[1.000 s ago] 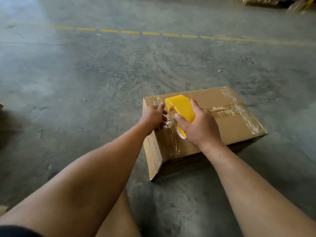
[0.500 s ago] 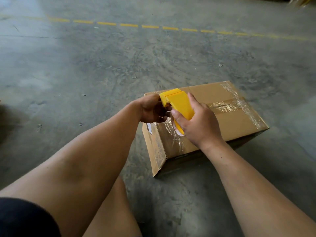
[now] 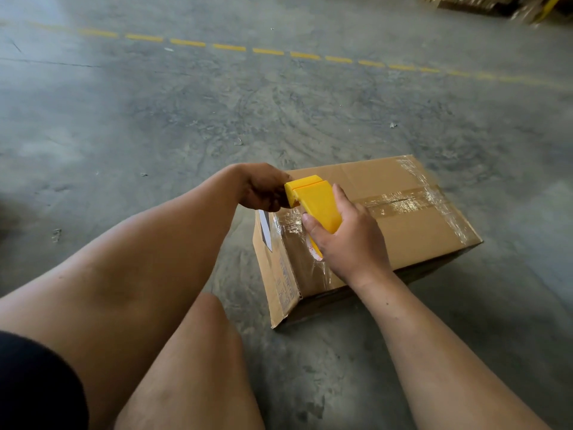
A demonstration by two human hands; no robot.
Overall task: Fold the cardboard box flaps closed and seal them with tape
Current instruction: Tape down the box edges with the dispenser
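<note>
Lifted since the earlier frame, both hands now work at the box's near-left corner, clear of its top.
Right hand point(image 3: 350, 240) grips the smooth yellow plastic tape dispenser point(image 3: 313, 201); left hand point(image 3: 263, 189) is curled at its nose, its hold unclear. Beyond, the brown corrugated cardboard box point(image 3: 412, 225) sits on the rough concrete floor point(image 3: 155, 135), flaps shut under glossy clear tape point(image 3: 400, 201). Probably light and stiff; steady it by an edge.

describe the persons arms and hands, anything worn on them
Both forearms are bare, with no sleeves, gloves, watch or rings visible on the left hand or right hand. The only clothing in view is a dark garment edge at the lower left.
</note>
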